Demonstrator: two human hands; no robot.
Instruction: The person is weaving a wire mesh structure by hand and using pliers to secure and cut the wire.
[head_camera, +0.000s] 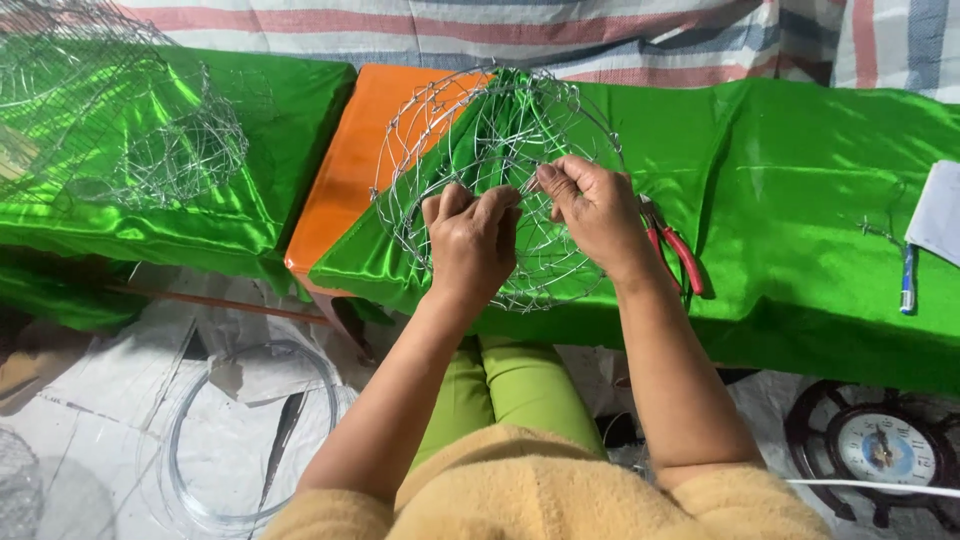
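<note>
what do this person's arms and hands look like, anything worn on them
Both forearms are bare. The left hand and right hand wear no gloves, and no rings or watch show. Fuzzy pale yellow sleeves are pushed up near the elbows, part of a soft, fleecy top.

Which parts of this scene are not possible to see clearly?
Head view:
- Wire mesh frame: the wire ends under the left hand and right hand are covered by the fingers.
- Red-handled pliers: tip hidden behind right wrist.
- Clock: partly cut off.
</note>
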